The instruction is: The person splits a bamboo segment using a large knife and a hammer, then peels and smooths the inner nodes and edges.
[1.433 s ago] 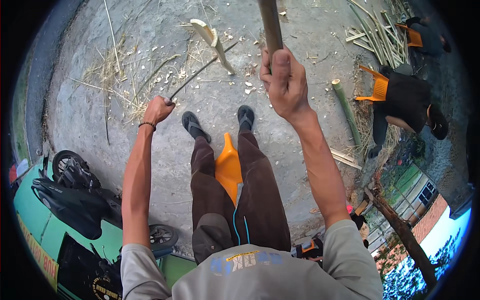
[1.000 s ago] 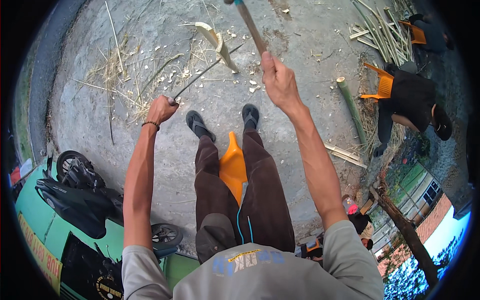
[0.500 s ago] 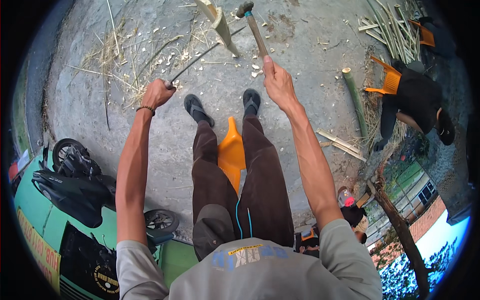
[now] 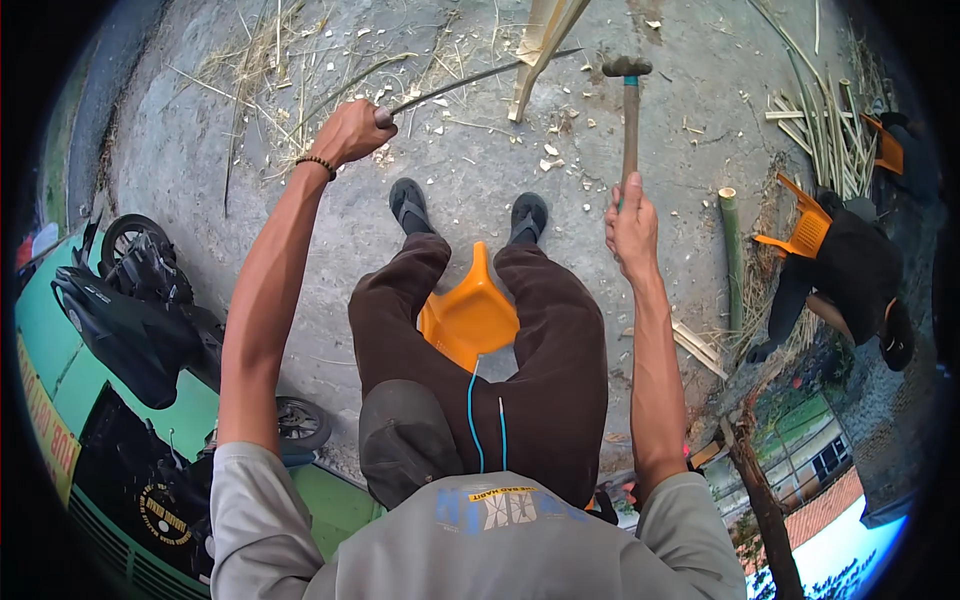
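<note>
My left hand [image 4: 355, 132] is closed round the handle of a long machete [image 4: 460, 86]. Its dark blade slants up to the right and crosses a pale split bamboo piece [image 4: 535, 60], which stands tilted on the ground and runs out of the top edge. Whether the blade sits in the split or only against it, I cannot tell. My right hand [image 4: 632, 228] grips a hammer [image 4: 629, 120] by its wooden handle, thumb along the shaft. The hammer's dark head is right of the bamboo, apart from it.
An orange plastic chair [image 4: 470, 318] is between my legs. Bamboo chips and strips litter the concrete. A green bamboo pole [image 4: 732, 260] lies to the right, near a person in dark clothes [image 4: 850, 265] and another orange chair [image 4: 805, 228]. A black motorbike [image 4: 125, 325] is at left.
The hammer has moved right and down, farther from the bamboo. My left hand, the machete and the bamboo appear farther right. My knees have spread, and the view has shifted somewhat.
</note>
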Available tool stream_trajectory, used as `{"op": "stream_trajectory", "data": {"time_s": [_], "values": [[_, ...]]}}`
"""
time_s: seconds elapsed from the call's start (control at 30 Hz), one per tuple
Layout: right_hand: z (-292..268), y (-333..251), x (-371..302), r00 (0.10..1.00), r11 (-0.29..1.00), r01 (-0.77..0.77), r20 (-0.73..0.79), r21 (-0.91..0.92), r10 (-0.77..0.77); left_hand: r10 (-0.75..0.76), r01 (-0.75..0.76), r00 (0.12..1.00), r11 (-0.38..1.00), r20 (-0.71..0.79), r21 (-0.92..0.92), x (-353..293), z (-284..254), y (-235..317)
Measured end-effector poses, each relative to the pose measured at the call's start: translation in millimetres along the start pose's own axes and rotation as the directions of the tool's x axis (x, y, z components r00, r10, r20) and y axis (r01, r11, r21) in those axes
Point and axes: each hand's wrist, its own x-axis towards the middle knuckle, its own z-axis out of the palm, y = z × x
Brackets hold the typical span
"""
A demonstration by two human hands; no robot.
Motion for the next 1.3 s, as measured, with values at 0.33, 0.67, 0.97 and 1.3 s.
{"op": "stream_trajectory", "data": {"time_s": [0.33, 0.67, 0.97, 1.3], "values": [[0.9, -49.3, 142.8, 0.929, 0.93, 0.361, 0.06, 0.076, -0.365, 0.091, -0.088, 0.995, 0.993, -0.037, 0.073, 47.3, -55.0, -15.7], [36.4, 18.1, 164.1, 0.752, 0.752, 0.658, 0.09, -0.042, -0.653, 0.234, -0.056, 0.837, 0.936, -0.495, 0.348, 40.0, -26.5, -21.9], [18.1, 26.5, 42.8, 0.632, 0.624, 0.774, 0.068, -0.11, -0.772, 0.314, -0.063, 0.705, 0.921, -0.636, 0.385, 10.4, -5.6, -34.2], [17.5, 43.0, 22.8, 0.644, 0.478, 0.73, 0.255, -0.489, -0.722, 0.275, -0.078, 0.681, 0.949, -0.679, 0.306, -7.1, 24.5, -45.8]]}}
